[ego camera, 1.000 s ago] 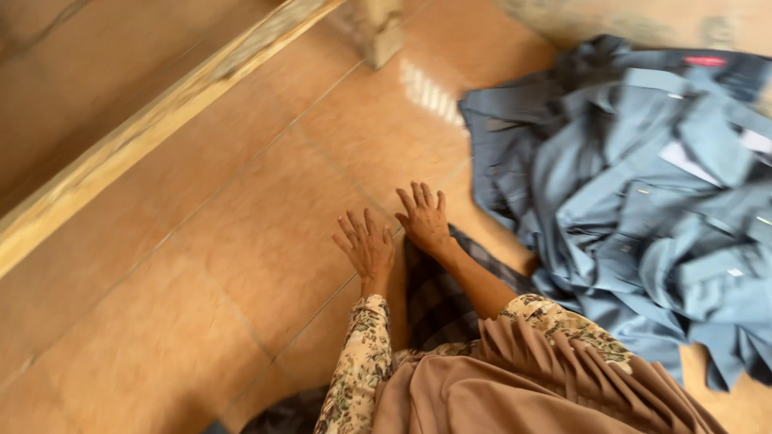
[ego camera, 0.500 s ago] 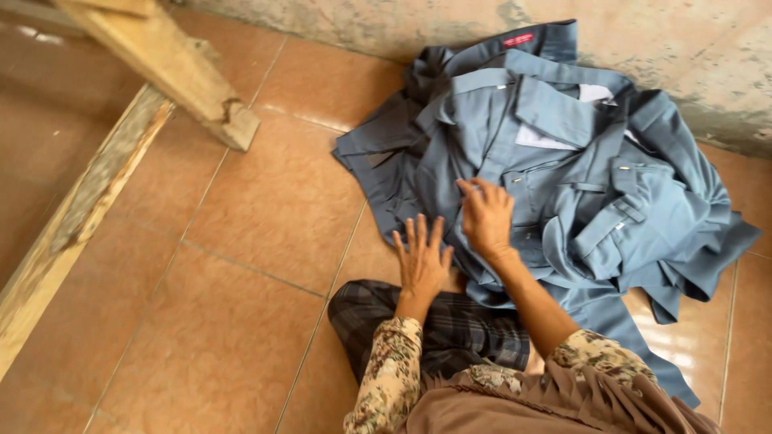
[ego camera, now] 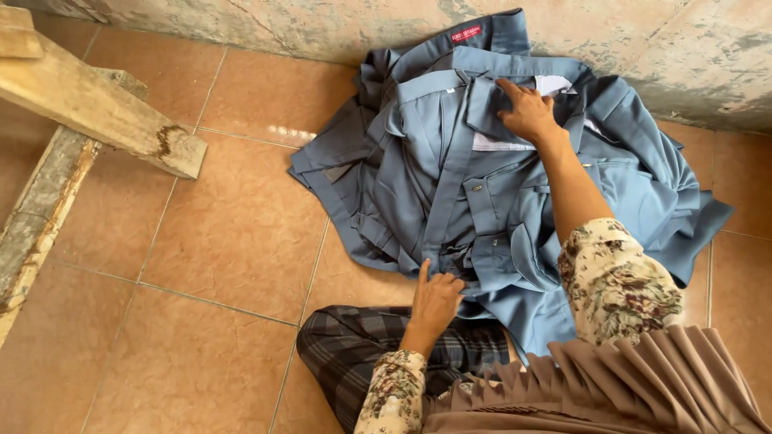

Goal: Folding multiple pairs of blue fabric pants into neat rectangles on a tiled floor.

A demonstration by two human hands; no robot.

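Note:
A pile of blue-grey shirts [ego camera: 450, 185] lies on the tiled floor against the wall. My right hand [ego camera: 527, 111] reaches far over the pile and presses on the collar of the top shirt, fingers closing on the fabric. At the near hem of the same shirt my left hand [ego camera: 436, 296] pinches the cloth, index finger pointing up. Both sleeves are floral patterned. A white label patch [ego camera: 500, 143] shows under the collar.
A wooden beam [ego camera: 96, 108] juts in from the upper left, with a second plank [ego camera: 36, 225] along the left edge. The stained concrete wall [ego camera: 683, 56] runs behind the pile. My plaid-covered knee [ego camera: 354, 354] rests on the orange tiles [ego camera: 209, 241].
The view has swung toward the shirts. My right hand moved from the shirt front up to the collar; my left hand went from flat on the floor to gripping the hem.

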